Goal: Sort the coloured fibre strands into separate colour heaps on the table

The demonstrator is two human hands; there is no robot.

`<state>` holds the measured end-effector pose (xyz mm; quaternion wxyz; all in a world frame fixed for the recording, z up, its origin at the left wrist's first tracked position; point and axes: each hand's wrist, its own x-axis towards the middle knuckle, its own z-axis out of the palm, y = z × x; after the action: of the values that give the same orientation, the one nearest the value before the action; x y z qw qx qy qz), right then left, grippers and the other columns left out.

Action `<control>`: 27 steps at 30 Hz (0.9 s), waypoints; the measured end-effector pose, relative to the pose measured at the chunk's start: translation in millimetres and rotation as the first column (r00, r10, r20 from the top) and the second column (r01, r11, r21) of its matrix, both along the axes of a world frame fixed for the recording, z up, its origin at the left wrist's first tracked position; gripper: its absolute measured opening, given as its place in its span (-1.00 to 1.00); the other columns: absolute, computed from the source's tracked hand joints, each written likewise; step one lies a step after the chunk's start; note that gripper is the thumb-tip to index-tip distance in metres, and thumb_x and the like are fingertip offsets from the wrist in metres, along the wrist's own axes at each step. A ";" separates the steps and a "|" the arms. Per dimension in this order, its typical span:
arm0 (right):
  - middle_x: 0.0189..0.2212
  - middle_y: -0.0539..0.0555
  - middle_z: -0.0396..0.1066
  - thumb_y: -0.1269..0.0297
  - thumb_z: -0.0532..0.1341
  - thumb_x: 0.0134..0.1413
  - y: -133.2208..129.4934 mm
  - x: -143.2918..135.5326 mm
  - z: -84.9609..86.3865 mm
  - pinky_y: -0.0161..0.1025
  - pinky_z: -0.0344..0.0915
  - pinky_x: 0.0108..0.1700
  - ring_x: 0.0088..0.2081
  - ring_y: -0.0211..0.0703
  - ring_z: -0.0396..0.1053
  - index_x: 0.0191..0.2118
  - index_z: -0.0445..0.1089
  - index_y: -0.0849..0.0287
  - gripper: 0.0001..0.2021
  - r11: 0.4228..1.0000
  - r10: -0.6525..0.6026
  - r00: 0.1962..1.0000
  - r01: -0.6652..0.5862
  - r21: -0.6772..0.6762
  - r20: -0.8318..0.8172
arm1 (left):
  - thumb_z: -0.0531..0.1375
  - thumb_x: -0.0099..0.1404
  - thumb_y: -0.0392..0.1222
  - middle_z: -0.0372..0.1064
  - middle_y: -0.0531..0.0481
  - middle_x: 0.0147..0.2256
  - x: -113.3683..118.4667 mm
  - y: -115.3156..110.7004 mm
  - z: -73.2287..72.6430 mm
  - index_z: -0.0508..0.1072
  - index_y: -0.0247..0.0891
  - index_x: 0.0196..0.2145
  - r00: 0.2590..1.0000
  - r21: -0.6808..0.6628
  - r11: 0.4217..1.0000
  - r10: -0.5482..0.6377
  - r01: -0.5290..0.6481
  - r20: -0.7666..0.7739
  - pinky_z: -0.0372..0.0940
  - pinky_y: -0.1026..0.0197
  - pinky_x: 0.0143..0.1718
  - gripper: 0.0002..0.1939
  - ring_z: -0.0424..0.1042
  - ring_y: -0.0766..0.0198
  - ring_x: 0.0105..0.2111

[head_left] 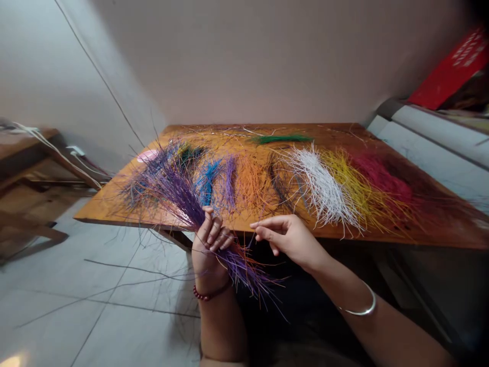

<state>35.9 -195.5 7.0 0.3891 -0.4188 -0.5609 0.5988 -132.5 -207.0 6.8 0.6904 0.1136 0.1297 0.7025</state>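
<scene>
My left hand is closed around a bundle of thin purple strands, with some orange ones mixed in. The bundle slants across the table's front edge, its long ends fanning out to the upper left and its short ends to the lower right. A few loose strands stick out leftward over the floor. Just right of the bundle, my right hand has thumb and index finger brought together in a pinch. Whatever is between those fingertips is too fine to make out.
On the wooden table lie piles of blue strands, orange strands, white strands, yellow strands, red strands and green strands. A wooden bench stands left; a red item sits at the right.
</scene>
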 end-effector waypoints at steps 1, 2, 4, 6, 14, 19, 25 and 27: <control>-0.41 0.14 0.53 0.03 0.32 -0.08 0.1 -0.8 -0.5 -0.39 0.14 -0.64 -0.68 -0.44 0.17 -0.27 0.56 0.21 -0.66 1.000 0.004 1.000 -0.004 0.002 -0.005 | 0.05 0.36 -0.32 -0.16 0.27 -0.72 0.2 0.0 0.1 0.35 -0.25 -0.30 1.000 -0.006 1.000 -0.005 0.005 -0.005 -0.09 0.49 -0.76 -0.89 -0.09 0.56 -0.82; -0.41 0.14 0.53 0.04 0.32 -0.07 0.2 -1.4 -0.9 -0.40 0.15 -0.64 -0.68 -0.44 0.17 -0.29 0.56 0.21 -0.67 1.000 0.006 1.000 -0.006 0.005 -0.005 | 0.05 0.36 -0.32 -0.17 0.26 -0.71 0.2 0.1 -0.1 0.35 -0.25 -0.30 1.000 -0.011 1.000 -0.010 0.010 -0.010 -0.09 0.49 -0.76 -0.90 -0.11 0.55 -0.81; -0.42 0.13 0.53 0.04 0.32 -0.06 0.4 -2.1 -1.1 -0.40 0.16 -0.64 -0.68 -0.44 0.18 -0.32 0.56 0.22 -0.69 1.000 0.005 1.000 -0.005 0.013 0.005 | 0.05 0.36 -0.31 -0.19 0.26 -0.71 -0.3 0.2 -1.0 0.35 -0.25 -0.30 1.000 -0.009 1.000 -0.020 0.020 -0.015 -0.09 0.49 -0.76 -0.90 -0.12 0.55 -0.81; -0.43 0.12 0.53 0.05 0.31 -0.05 0.4 -2.1 -0.8 -0.39 0.17 -0.62 -0.68 -0.43 0.18 -0.35 0.55 0.22 -0.69 1.000 0.004 1.000 -0.004 0.024 0.020 | 0.04 0.36 -0.31 -0.20 0.26 -0.71 -1.3 0.6 -2.3 0.35 -0.25 -0.30 1.000 0.003 1.000 -0.025 0.025 -0.010 -0.10 0.49 -0.75 -0.89 -0.13 0.55 -0.81; -0.38 0.12 0.53 0.04 0.27 0.00 -1.0 0.0 0.8 -0.38 0.22 -0.56 -0.65 -0.41 0.23 -0.35 0.53 0.21 -0.70 0.998 -0.009 0.998 0.005 0.067 0.055 | 0.01 0.38 -0.30 -0.17 0.27 -0.71 -4.3 1.3 -3.7 0.35 -0.25 -0.29 1.000 0.036 0.999 -0.016 0.016 -0.013 -0.12 0.48 -0.75 -0.85 -0.11 0.56 -0.81; -0.42 0.09 0.50 0.01 0.31 -0.07 -0.4 -2.1 -1.0 -0.37 0.22 -0.56 -0.64 -0.40 0.23 -0.39 0.49 0.22 -0.68 0.999 0.000 0.999 -0.002 0.046 0.037 | 0.03 0.38 -0.30 -0.14 0.26 -0.71 -4.4 0.5 -4.2 0.35 -0.24 -0.28 1.000 0.051 0.999 -0.018 0.019 -0.021 -0.10 0.49 -0.74 -0.88 -0.07 0.56 -0.81; -0.48 0.05 0.46 -0.04 0.33 -0.14 -0.1 -4.0 -1.3 -0.36 0.22 -0.57 -0.64 -0.40 0.22 -0.46 0.42 0.21 -0.64 1.000 0.000 1.000 0.000 0.026 -0.003 | 0.06 0.36 -0.30 -0.14 0.26 -0.71 -5.2 1.1 -5.2 0.35 -0.23 -0.28 0.999 0.040 0.999 -0.011 0.013 -0.046 -0.10 0.48 -0.74 -0.91 -0.06 0.56 -0.81; -0.46 0.06 0.47 -0.05 0.33 -0.15 -0.6 -3.5 -1.2 -0.36 0.21 -0.58 -0.64 -0.39 0.23 -0.46 0.42 0.21 -0.63 1.000 0.000 1.000 0.000 0.021 -0.004 | 0.06 0.37 -0.30 -0.15 0.26 -0.71 -5.7 1.5 -5.5 0.36 -0.23 -0.28 0.998 0.040 0.999 -0.007 0.009 -0.058 -0.10 0.48 -0.74 -0.90 -0.07 0.56 -0.81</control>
<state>32.4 -196.1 5.8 0.3947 -0.4135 -0.5663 0.5937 -138.2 -205.5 1.3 0.6867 0.1483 0.1349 0.6988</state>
